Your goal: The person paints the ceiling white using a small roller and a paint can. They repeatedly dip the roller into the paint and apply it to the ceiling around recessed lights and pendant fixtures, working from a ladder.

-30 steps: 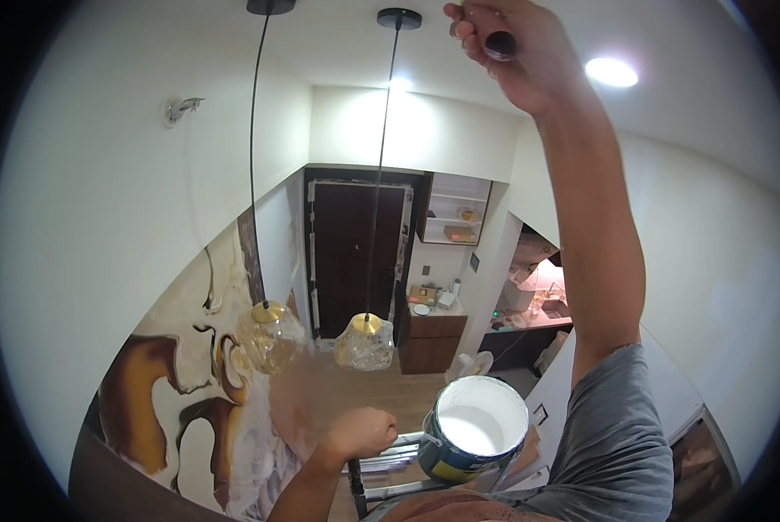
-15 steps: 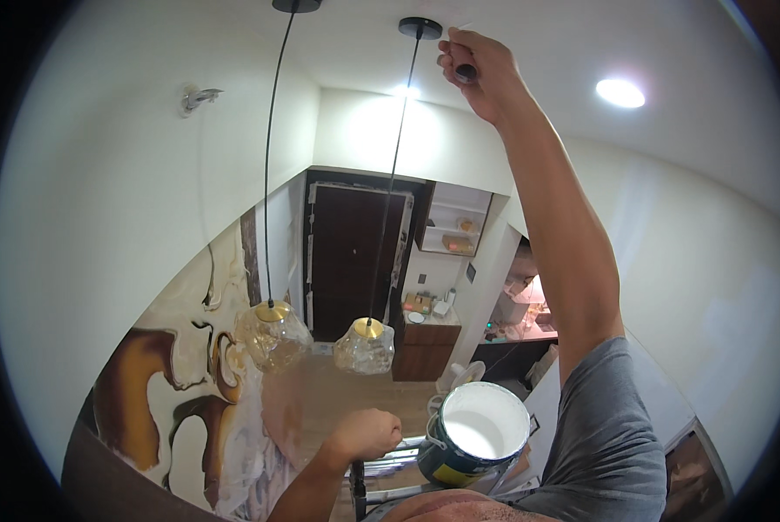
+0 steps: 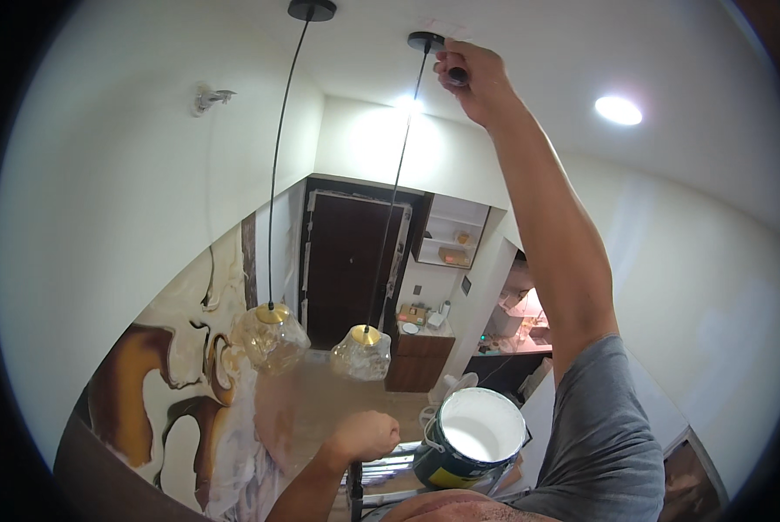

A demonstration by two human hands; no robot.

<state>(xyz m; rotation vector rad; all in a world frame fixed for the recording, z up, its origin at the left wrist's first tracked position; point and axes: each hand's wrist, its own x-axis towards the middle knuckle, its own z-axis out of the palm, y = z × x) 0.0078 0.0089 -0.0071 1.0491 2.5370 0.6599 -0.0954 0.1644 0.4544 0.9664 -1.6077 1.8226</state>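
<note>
- Hand tool (image 3: 458, 76) was at the top centre of the frame, by the black ceiling mount (image 3: 426, 41); only its dark round butt showed clearly.
- My read: light, stiff handle, easy to steer one-handed. Best hold was round the handle, clear of the working end. Any wet residue would have made it slippery.
- My right grip (image 3: 479, 80) was wrapped round that handle, fingers curled in, no real gap, butt pointing back at me. It overlapped the mount's edge in view; couldn't tell if they touched.
- My left grip (image 3: 368, 437), lower centre, was curled closed above the metal ladder (image 3: 388, 470). Couldn't tell whether it had anything inside.
- Bucket (image 3: 446, 465), lower centre and right of my left grip, was apart from both hands. White filling (image 3: 477, 439) inside, so I'd have rated it heavy and prone to slop. Bail was the place to lift; the white-smeared rim looked slick.
- Glass lampshades (image 3: 275, 344), centre-left, hung on thin cords. Fragile, I'd have said; not a handhold.
</note>
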